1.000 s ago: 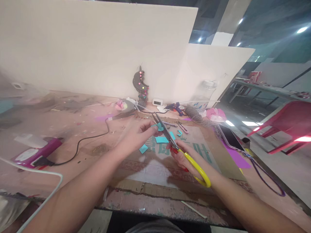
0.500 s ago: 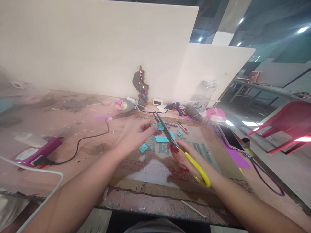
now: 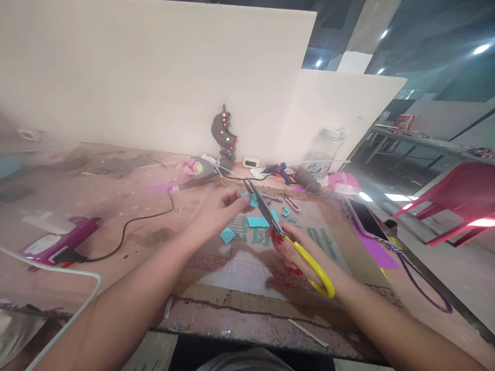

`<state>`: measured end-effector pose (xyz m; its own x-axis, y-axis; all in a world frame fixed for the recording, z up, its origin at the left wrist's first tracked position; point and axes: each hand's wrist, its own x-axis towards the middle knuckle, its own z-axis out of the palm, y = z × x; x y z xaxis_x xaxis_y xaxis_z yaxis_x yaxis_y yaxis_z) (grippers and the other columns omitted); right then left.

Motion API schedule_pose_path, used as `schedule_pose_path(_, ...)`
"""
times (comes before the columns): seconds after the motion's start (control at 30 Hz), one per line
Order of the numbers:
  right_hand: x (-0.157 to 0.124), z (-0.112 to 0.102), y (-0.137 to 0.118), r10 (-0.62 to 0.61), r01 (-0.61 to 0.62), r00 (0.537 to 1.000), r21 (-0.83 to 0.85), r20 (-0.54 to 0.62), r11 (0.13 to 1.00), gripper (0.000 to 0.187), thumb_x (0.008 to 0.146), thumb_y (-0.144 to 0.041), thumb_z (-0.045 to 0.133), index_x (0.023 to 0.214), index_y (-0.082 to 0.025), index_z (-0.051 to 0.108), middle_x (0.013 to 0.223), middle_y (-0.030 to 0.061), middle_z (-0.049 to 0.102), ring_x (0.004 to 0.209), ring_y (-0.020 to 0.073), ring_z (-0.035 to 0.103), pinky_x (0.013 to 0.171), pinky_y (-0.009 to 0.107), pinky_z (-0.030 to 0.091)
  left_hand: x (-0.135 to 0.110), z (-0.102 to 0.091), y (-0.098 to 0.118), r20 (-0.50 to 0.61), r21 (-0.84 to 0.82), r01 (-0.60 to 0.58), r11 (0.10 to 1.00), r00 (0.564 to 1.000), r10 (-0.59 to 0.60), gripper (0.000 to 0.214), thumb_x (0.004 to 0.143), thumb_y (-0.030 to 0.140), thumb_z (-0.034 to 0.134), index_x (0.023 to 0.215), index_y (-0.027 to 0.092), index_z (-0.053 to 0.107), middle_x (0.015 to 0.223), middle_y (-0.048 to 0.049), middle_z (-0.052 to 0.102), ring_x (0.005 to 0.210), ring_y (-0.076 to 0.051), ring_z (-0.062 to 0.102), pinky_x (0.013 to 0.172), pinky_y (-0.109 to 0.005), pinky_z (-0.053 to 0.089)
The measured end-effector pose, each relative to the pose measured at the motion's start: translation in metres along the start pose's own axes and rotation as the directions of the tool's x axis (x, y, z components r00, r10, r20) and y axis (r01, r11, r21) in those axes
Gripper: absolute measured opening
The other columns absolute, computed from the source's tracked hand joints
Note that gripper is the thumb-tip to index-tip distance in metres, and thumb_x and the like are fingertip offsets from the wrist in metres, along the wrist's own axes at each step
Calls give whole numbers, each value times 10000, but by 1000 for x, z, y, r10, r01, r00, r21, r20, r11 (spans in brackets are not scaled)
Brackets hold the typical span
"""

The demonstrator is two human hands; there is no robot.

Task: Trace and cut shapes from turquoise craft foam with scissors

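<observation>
Between the thumb and fingers of my left hand (image 3: 231, 205) is pinched a small turquoise piece (image 3: 253, 201) that looks like paper or thin foam. My right hand (image 3: 292, 247) grips a pair of scissors (image 3: 273, 219) with yellow and red handles. Their blades point up and away, slightly parted, right beside the turquoise piece. Below lie more turquoise scraps: a strip (image 3: 258, 222), a square with faint marks (image 3: 228, 236) and a small curved offcut (image 3: 285, 212). They rest on a printed cardboard sheet (image 3: 340, 263).
A craft knife (image 3: 291, 202), a glue gun (image 3: 279, 171) and a twine roll (image 3: 307, 180) lie farther back. A dark crescent ornament (image 3: 223, 129) leans on the white board. To the right is a phone (image 3: 366, 219); to the left, a purple power strip (image 3: 62, 242) with a cable.
The turquoise piece has turned slightly in my left fingers, and the hand has shifted very little. My right hand and the scissors stay almost where they were.
</observation>
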<state>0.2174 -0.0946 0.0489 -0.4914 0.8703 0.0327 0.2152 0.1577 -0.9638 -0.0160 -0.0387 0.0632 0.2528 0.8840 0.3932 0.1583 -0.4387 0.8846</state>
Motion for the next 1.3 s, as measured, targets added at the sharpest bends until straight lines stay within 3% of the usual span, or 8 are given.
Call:
schedule_pose_path(0.67, 0, 1, 1, 0, 0, 1000, 10, -21, 1000, 622, 840, -786, 544, 1040, -197, 528, 632, -90, 337, 474, 74, 258, 446, 239, 225, 1, -1, 0, -39, -62, 22, 998, 999, -24, 324, 922, 490, 632, 799, 191, 654, 805, -22, 725, 808, -182, 682, 765, -293, 493)
schedule_pose_path(0.9, 0, 3, 1, 24, -23, 999, 20, -40, 1000, 622, 835, -774, 561, 1063, -197, 514, 603, -100, 323, 459, 75, 240, 430, 238, 213, 2, 2, 0, 53, -135, 126, 983, 991, -120, 346, 839, 510, 727, 852, 168, 680, 840, -51, 743, 827, -200, 700, 786, -321, 529)
schedule_pose_path(1.13, 1, 3, 3, 18, -18, 999, -2, -44, 1000, 585, 859, -754, 547, 1049, -201, 522, 611, -96, 321, 457, 74, 235, 431, 240, 208, 3, 4, 1, -41, -285, 136, 949, 987, -154, 334, 808, 497, 768, 810, 179, 667, 790, -20, 735, 767, -169, 699, 779, -314, 537)
schedule_pose_path(1.3, 0, 2, 1, 8, -9, 999, -28, -31, 1000, 599, 865, -765, 526, 1062, -200, 520, 631, -88, 335, 471, 76, 256, 445, 241, 214, 3, 4, 2, -43, -307, 128, 943, 988, -148, 328, 810, 479, 769, 806, 173, 650, 807, -24, 735, 780, -176, 709, 771, -316, 543)
